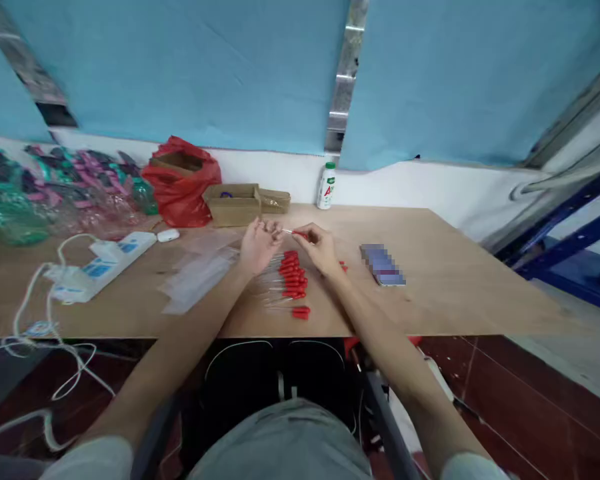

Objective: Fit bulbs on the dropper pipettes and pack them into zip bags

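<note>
the red-handled tool (301, 234) is held up between the two hands, just above the bench (460, 280). its handle is a bright, plain red, and a thin, pale metal shaft sticks out of it toward the left, lying nearly level. the right hand (322, 249) pinches the handle between thumb and fingers. the left hand (258, 249) is half curled at the shaft's end, palm turned up; i cannot tell whether its fingertips grip the metal.

below the hands lies a row of similar red-handled pieces (293, 275), handles to the right, thin shafts to the left, with two handles a little apart at the near end. left of them, clear plastic sleeves (200, 277) lie loosely overlapped. a phone (383, 265) lies to the right. farther back stand a cardboard box (233, 207), a red bag (183, 197) and a white bottle (326, 187) with a green cap. a white power strip (111, 265) lies at the left.
</note>
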Available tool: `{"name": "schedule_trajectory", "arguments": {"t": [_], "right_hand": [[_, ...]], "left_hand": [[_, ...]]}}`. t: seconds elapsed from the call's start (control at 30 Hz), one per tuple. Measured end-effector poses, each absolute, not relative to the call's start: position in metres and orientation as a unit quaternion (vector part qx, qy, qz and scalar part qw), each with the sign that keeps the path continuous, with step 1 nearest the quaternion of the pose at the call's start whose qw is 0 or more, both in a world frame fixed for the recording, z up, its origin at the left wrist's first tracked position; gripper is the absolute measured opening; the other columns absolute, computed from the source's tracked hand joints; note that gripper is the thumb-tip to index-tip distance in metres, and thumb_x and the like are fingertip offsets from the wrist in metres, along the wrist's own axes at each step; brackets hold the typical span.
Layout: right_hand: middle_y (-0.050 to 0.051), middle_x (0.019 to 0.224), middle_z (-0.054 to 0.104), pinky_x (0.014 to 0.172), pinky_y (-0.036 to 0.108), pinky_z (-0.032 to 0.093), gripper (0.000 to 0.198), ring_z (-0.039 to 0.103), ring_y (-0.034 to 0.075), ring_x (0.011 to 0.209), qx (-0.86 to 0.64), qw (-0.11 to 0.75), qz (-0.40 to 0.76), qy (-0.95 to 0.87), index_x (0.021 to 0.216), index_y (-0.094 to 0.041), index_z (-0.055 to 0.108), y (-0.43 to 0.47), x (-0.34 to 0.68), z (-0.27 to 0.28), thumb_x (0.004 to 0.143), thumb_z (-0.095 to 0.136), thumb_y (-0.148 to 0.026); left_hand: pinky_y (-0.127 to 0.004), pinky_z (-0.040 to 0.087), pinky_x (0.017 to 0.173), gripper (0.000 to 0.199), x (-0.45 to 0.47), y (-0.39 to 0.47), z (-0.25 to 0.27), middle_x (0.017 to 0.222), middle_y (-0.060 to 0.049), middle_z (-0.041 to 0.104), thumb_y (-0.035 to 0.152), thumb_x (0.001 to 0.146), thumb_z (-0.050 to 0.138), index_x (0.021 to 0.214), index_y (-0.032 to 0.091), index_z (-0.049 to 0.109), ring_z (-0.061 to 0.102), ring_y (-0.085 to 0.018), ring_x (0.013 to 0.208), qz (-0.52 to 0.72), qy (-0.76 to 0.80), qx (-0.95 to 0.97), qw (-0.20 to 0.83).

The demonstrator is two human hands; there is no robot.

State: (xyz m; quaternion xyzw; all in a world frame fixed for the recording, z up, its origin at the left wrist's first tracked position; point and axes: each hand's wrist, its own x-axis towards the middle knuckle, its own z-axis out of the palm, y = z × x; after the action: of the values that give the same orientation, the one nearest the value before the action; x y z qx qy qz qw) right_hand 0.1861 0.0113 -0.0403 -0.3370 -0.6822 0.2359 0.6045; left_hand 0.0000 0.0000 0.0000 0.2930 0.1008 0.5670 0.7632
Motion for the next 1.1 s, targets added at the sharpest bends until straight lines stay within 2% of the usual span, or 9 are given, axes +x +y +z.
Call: {"name": "schedule_trajectory", "arguments": {"t": [0.2,0.37,0.53,0.87,1.1], "right_hand": [[0.003,0.088,0.076,0.074,0.03,0.055,0.037,0.066,0.016,0.074,-0.306,0.588,0.332,-0.671,0.106,-0.021,0.076,0.009,0.188,-0.038,0.095,0.073,-0.056],[0.002,0.083,0.077,0.077,0.033,0.061,0.043,0.071,0.017,0.075,-0.293,0.595,0.402,-0.631,0.106,-0.021,0.077,0.009,0.187,-0.037,0.08,0.088,-0.053],[0.004,0.089,0.081,0.081,0.036,0.064,0.046,0.073,0.018,0.076,-0.301,0.594,0.409,-0.624,0.103,-0.021,0.079,0.006,0.185,-0.034,0.074,0.093,-0.053],[0.004,0.08,0.08,0.073,0.034,0.064,0.045,0.075,0.019,0.069,-0.318,0.595,0.411,-0.613,0.092,-0.02,0.079,0.004,0.187,-0.035,0.073,0.092,-0.058],[0.004,0.079,0.08,0.074,0.035,0.065,0.043,0.076,0.02,0.069,-0.318,0.601,0.409,-0.609,0.092,-0.02,0.079,0.001,0.186,-0.033,0.074,0.092,-0.057]], "left_hand": [[-0.022,0.042,0.054,0.052,-0.001,0.003,-0.003,0.076,-0.003,0.048,0.045,0.115,0.027,0.075,0.02,0.048,0.049,-0.012,0.061,0.6,0.098,0.273,0.745],[-0.023,0.045,0.056,0.048,-0.002,0.004,-0.007,0.076,-0.002,0.047,0.047,0.114,0.036,0.074,0.02,0.047,0.048,-0.012,0.061,0.61,0.109,0.269,0.738],[-0.024,0.046,0.058,0.05,-0.003,0.004,-0.01,0.075,-0.002,0.045,0.047,0.114,0.035,0.073,0.02,0.046,0.047,-0.012,0.061,0.61,0.096,0.28,0.735],[-0.026,0.049,0.061,0.048,-0.001,-0.001,-0.012,0.075,-0.002,0.047,0.043,0.115,0.033,0.074,0.021,0.044,0.049,-0.013,0.062,0.604,0.107,0.29,0.735],[-0.028,0.049,0.063,0.048,0.001,-0.002,-0.012,0.075,-0.003,0.048,0.046,0.114,0.03,0.074,0.022,0.043,0.049,-0.015,0.064,0.593,0.123,0.289,0.741]]}}
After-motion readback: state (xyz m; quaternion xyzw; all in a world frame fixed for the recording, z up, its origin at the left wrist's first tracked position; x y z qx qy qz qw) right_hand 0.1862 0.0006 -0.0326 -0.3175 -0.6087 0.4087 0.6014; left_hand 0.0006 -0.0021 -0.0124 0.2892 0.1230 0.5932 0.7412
